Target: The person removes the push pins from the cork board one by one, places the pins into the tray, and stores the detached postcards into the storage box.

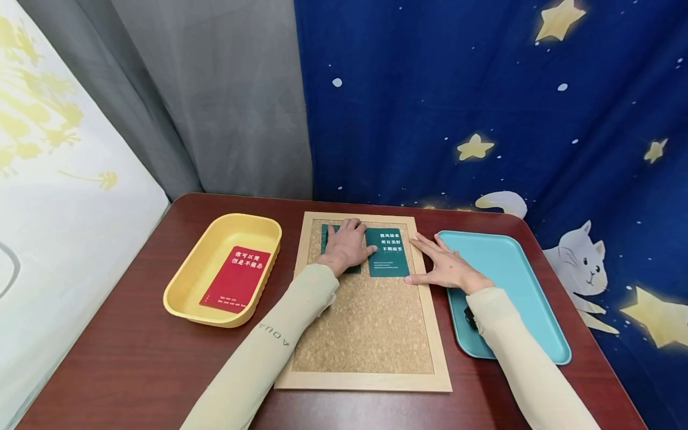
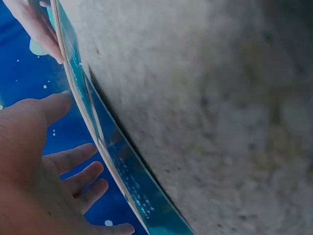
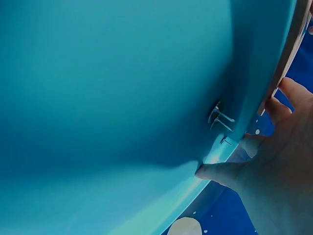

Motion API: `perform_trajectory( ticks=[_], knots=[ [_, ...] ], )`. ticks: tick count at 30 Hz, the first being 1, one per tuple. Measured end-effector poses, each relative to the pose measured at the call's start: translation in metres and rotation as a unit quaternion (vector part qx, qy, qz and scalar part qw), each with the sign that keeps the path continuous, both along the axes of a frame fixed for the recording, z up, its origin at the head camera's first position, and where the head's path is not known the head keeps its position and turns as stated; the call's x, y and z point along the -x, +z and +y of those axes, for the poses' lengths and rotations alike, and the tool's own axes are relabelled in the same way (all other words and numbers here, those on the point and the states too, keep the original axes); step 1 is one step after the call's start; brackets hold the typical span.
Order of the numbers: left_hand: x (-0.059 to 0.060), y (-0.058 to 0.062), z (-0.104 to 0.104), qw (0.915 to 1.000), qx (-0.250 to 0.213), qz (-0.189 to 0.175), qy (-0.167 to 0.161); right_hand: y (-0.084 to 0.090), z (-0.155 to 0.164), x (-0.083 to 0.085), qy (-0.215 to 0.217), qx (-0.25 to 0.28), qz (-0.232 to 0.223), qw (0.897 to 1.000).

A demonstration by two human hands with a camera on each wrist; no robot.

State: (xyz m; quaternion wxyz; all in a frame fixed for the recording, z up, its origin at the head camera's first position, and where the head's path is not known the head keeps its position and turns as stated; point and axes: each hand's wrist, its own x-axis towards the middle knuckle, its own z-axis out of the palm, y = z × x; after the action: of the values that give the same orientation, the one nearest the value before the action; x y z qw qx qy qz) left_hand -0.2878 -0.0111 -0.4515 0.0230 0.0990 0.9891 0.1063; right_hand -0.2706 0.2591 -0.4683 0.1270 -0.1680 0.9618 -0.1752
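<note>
Our left hand (image 1: 348,245) lay flat, fingers straight and together, pressing down on a dark green card (image 1: 338,249) at the top of the cork board (image 1: 371,316); it gripped nothing. Most of that card was hidden under the palm, so we could not read it. Touching its right edge, or very nearly, sat a second green card (image 1: 389,252) with white lettering, also flat on the cork, and our left fingertips reached onto its left border.

Our right hand (image 1: 445,267) was spread open, fingers straight, resting on the board's wooden frame (image 1: 424,280) just right of the second card, its heel over the near edge of the blue tray (image 1: 516,280). It held nothing either. In the right wrist view a few small metal pins (image 3: 218,119) seemed to lie inside that tray near its rim, though the picture was too blurred to be sure.

Left of the board stood a yellow tray (image 1: 215,239) holding a red card (image 1: 236,279). All rested on a dark red table (image 1: 134,358).
</note>
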Motion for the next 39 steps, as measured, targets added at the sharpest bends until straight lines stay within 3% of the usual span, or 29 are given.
perform_trajectory(
  ticks=[14,25,39],
  knots=[
    [0.0078,-0.0043,-0.0038,0.999,0.031,-0.033,0.0,0.001,-0.002,0.0003,0.0,0.007,0.0,1.0],
    [0.0081,-0.0052,-0.0026,0.9987,0.038,-0.035,-0.003,0.0011,-0.0008,-0.0002,0.0,0.012,-0.001,1.0],
    [0.0079,-0.0021,-0.003,0.9995,0.004,-0.029,-0.012,0.0016,0.0,0.0001,0.002,0.014,-0.002,1.0]
  ],
)
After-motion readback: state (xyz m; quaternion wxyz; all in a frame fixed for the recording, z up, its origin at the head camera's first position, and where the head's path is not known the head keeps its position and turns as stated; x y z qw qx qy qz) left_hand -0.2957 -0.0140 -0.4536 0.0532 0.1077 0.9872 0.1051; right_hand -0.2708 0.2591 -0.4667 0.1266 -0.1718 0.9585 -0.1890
